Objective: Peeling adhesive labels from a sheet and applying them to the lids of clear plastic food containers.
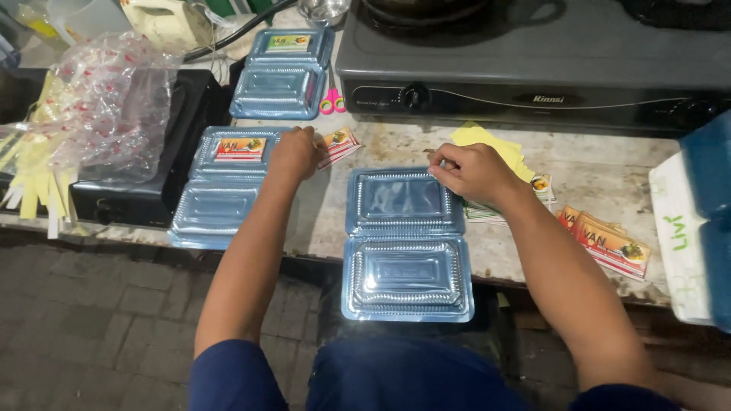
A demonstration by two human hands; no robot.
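Clear thin plastic, light and easily dented: an open clamshell box (406,242) lies at the table (609,171) edge, the right hand (474,172) pinching its lid rim, the left hand (295,152) closed on a printed label (337,144); best gripped by rims.

three clear clamshell boxes (406,240); two labelled; orange labels (609,243) stacked right.
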